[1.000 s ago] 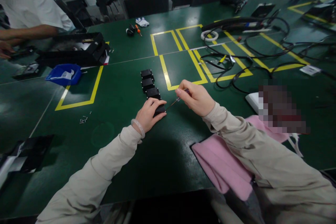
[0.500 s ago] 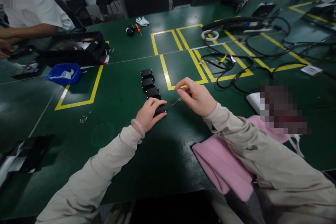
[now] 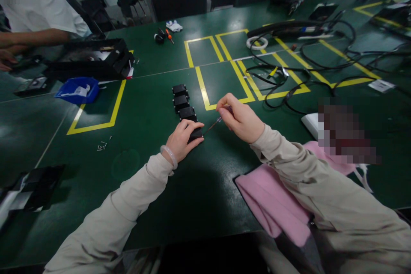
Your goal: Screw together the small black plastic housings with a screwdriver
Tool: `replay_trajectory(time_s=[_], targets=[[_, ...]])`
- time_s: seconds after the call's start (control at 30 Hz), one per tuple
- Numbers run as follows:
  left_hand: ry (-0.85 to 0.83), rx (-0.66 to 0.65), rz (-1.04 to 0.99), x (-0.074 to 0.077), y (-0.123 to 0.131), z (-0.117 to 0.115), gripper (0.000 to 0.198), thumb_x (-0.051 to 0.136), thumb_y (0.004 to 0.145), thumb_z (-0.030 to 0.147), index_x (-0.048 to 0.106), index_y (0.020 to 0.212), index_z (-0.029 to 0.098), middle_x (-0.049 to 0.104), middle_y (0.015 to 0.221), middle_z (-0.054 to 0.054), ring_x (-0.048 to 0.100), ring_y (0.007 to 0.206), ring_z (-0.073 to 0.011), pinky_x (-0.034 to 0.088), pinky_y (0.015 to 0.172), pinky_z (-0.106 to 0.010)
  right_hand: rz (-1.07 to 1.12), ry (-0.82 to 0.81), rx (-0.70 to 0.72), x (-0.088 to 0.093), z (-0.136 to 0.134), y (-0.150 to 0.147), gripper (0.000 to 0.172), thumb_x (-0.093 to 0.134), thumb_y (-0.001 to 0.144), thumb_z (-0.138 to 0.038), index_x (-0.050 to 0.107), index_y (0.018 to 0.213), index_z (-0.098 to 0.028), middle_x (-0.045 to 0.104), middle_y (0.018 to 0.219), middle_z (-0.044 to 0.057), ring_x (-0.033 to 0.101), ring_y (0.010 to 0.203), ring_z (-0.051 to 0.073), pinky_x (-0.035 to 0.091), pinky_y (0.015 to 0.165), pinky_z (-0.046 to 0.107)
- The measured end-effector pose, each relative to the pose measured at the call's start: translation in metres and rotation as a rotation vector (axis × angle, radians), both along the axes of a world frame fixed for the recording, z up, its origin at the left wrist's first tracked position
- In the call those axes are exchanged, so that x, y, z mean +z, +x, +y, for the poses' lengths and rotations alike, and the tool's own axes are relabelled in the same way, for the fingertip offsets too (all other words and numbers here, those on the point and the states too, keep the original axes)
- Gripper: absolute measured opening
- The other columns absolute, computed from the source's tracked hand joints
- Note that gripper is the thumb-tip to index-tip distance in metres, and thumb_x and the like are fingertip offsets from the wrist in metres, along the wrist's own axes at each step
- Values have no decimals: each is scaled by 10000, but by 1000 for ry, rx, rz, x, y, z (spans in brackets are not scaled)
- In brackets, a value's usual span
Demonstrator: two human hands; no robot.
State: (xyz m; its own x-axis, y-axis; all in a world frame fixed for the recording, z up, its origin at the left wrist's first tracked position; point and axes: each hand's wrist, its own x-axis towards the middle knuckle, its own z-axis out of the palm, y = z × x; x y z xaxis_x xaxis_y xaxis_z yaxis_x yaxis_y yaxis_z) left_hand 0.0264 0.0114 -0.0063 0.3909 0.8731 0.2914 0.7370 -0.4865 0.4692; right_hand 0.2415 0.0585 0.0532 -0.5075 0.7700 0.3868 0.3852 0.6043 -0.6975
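Note:
My left hand grips a small black box against the green table, thumb on the near side and fingers over the far side. In my right hand is a screwdriver with a thin shaft, its handle mostly hidden by the fingers. The screwdriver slants down to the left, and its tip meets the right end of the box, at a small screw. Beyond my left hand, more black boxes of the same kind stand in a row, with small shiny screws at their ends.
Loose screws lie on the left. Behind them are a blue scoop-shaped bin and a black tray, near a co-worker's arm. Black cables spread over the right side. A pink cloth lies under my right forearm.
My right hand has shifted very slightly and its grip on the screwdriver has turned a little. The left hand and the black boxes stay where they were.

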Motion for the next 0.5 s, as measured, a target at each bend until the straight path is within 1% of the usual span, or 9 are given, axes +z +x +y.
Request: replay_trajectory(time_s=[0.07,0.17,0.2,0.23,0.33,0.37,0.43,0.5], targets=[[3,0,3,0,0,0,360,612,884,268,537,1228,196,526,1124,-89,542,1079,-241,474,944,-402,-14,17,-4,0,0,0,78,409,909,-227,439,839,-211,453,593,-58,423,513,102,318,574,248],[4,-2,3,0,0,0,359,613,883,268,537,1228,202,525,1119,-84,542,1079,-240,473,949,-403,-44,47,-17,1,0,-1,215,444,921,-325,439,738,-212,427,558,-58,392,499,96,298,563,251],[4,-2,2,0,0,0,360,614,882,267,536,1228,205,524,1118,-82,542,1079,-240,472,950,-402,-49,44,-17,1,0,-1,229,447,923,-339,443,733,-210,425,553,-58,391,498,96,296,563,251],[2,0,-1,1,0,0,359,614,882,267,536,1227,209,524,1118,-80,542,1080,-239,472,951,-401,-45,35,-10,1,0,0,209,441,926,-328,453,755,-207,426,552,-60,395,499,96,298,565,250],[-6,5,-7,1,0,0,353,607,887,271,535,1227,213,523,1122,-80,542,1083,-237,469,954,-401,-5,-5,29,1,1,0,80,399,923,-231,465,896,-194,438,568,-69,424,510,101,317,577,244],[-8,5,-8,1,0,0,352,605,889,272,536,1227,208,523,1123,-83,541,1083,-237,468,954,-403,7,-10,37,1,1,0,71,392,917,-209,461,922,-192,441,573,-70,430,514,101,322,580,242],[-10,2,-8,1,0,0,353,603,890,274,537,1229,199,523,1125,-88,540,1083,-239,467,954,-408,6,-10,35,1,0,0,72,409,918,-228,465,882,-198,454,579,-64,436,525,100,324,584,243],[-10,2,-8,1,0,0,356,606,888,272,537,1230,200,523,1125,-88,539,1083,-239,466,957,-413,-12,-6,18,2,-1,0,174,431,933,-303,459,791,-207,463,578,-55,429,533,98,315,581,245]])
